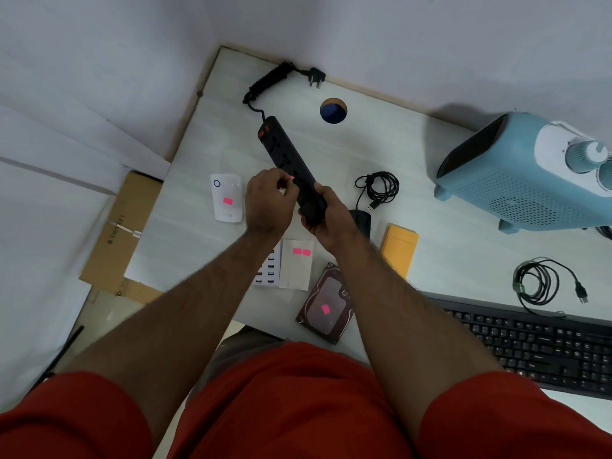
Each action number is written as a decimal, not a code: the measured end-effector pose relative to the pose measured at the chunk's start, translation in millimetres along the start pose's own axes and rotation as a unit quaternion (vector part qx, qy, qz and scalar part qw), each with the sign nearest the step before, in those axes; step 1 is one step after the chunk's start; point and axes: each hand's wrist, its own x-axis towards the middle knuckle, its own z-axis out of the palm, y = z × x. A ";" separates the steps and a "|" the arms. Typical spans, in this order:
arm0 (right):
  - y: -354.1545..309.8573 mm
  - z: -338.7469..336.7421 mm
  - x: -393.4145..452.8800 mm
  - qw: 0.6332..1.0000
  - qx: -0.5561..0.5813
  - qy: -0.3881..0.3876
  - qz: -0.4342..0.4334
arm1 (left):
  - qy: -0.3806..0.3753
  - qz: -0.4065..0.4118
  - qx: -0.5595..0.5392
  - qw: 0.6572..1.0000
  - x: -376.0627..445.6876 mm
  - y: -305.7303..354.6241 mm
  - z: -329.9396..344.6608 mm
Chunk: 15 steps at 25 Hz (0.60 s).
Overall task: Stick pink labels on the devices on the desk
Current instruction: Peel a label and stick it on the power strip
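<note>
Right hand (326,212) grips the rigid black power strip (291,164) at its near end; left hand (270,202) pinches a flimsy pink label (291,177) (mostly hidden) against it.

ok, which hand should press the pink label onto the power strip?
Left. The left hand is already pinched at the pink label on the power strip, while the right hand grips the strip's near end, steadying it.

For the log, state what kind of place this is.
Probably a home or small office workstation, in a corner: a pale desk with a cable hole, a black keyboard and a blue fan heater. The hands work on a power strip.
</note>
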 end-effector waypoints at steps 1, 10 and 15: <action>1.4 -0.8 1.5 1.000 -0.018 0.003 -0.013 | 0.004 -0.003 0.002 1.000 -0.3 -0.5 -0.6; -0.3 11.6 3.2 0.928 -0.355 0.044 -0.108 | 0.002 -0.014 0.006 1.000 0.6 -4.3 -8.4; 5.5 9.6 -2.4 0.898 -0.403 0.037 -0.171 | -0.033 0.013 0.026 0.999 0.1 -9.9 -10.6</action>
